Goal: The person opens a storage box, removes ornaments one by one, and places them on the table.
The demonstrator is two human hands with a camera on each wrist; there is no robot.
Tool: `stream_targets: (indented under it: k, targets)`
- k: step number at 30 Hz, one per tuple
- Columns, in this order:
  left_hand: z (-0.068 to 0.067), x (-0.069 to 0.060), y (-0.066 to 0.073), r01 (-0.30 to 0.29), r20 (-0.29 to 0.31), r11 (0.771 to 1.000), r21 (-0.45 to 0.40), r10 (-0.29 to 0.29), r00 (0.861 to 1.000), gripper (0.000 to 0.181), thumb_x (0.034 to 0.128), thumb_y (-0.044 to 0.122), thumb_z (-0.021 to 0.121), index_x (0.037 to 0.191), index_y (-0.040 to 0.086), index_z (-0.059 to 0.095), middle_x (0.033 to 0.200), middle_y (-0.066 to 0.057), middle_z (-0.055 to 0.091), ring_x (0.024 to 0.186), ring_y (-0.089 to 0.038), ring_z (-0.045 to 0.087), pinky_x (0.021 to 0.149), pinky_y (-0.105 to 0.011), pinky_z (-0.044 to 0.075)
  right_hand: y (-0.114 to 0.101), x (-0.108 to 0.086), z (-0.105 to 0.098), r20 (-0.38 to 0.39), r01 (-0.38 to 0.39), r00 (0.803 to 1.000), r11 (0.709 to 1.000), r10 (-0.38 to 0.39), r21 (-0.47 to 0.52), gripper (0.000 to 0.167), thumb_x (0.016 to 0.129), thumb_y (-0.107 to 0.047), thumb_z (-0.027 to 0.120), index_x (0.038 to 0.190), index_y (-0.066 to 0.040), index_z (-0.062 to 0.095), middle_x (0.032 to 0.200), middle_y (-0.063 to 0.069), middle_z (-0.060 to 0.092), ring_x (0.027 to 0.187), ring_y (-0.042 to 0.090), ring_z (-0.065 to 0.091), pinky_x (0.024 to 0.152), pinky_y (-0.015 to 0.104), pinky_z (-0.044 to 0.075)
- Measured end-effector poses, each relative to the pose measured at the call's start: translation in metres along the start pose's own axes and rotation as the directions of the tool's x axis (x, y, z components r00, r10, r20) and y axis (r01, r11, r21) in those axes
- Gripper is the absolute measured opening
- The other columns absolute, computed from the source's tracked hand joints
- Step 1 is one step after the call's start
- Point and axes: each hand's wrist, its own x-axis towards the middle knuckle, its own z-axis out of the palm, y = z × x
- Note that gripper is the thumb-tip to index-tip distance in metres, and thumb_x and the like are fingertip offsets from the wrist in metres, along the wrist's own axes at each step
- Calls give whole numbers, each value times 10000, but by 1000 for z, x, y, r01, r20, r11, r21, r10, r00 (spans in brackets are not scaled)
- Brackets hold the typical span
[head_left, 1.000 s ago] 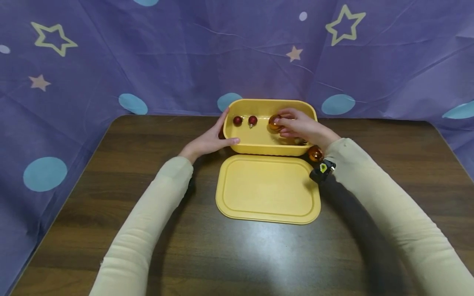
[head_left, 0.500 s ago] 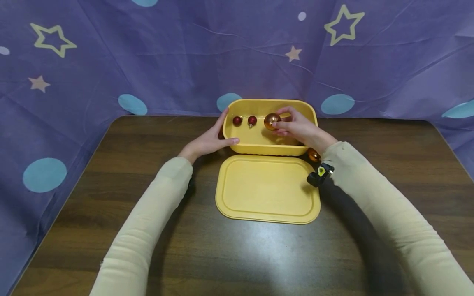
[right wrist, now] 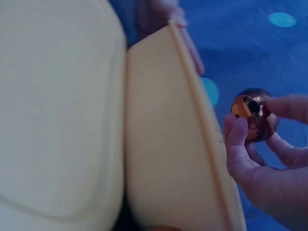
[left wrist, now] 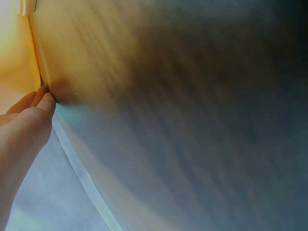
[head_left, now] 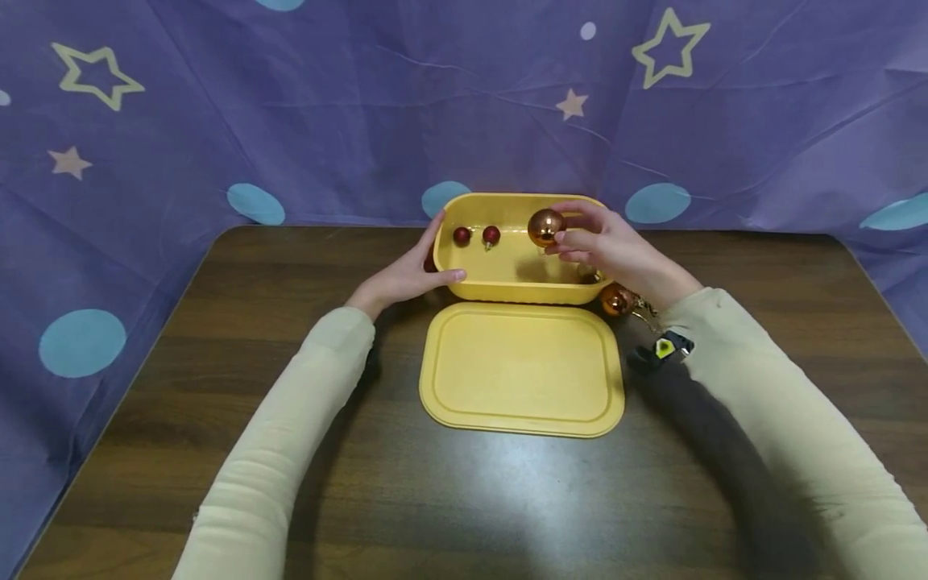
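A shiny copper-orange bauble [head_left: 545, 229] is pinched between the fingertips and thumb of my right hand [head_left: 616, 248], just above the yellow box [head_left: 507, 293]. In the right wrist view the same bauble [right wrist: 252, 115] is beside the rim. My left hand [head_left: 406, 278] holds the box's left end, thumb over the front rim and fingers along the side. Two small dark red baubles [head_left: 491, 234] lie inside at the left. A partly hidden golden ornament [head_left: 589, 275] shows in the right front corner, below my right hand.
The yellow lid [head_left: 522, 370] lies flat on the dark wooden table [head_left: 464, 507], in front of the box. Outside its right front corner sits another orange bauble [head_left: 615, 300], with gold pieces [head_left: 644, 306] beside it. A purple curtain [head_left: 362, 121] hangs behind.
My right hand has lifted the orange bauble from inside the box to about rim height, then drawn slightly right. My left hand stays at the box's left end.
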Motion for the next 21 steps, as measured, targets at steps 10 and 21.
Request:
stream_targets:
  k: [10,21]
  targets:
    - [-1,11,-22,-12,-31,999,33,13,999,1010,914,349,669,1517,393,-140,1598,33,-99,1445,-195,18,1139,-425,120,-12,-31,-17,-25,68,997,998,-68,9,297,966,-45,561,1237,-91,452,1171,170,467,898,209,640,731,265,511]
    - [0,10,-21,-19,-39,999,36,21,999,1011,912,345,677,1526,383,-126,1601,29,-72,1444,-197,58,1136,-409,147,0,-74,-38,7,131,990,919,-138,-373,380,957,-64,594,1311,-36,460,1232,98,530,913,187,612,722,314,531]
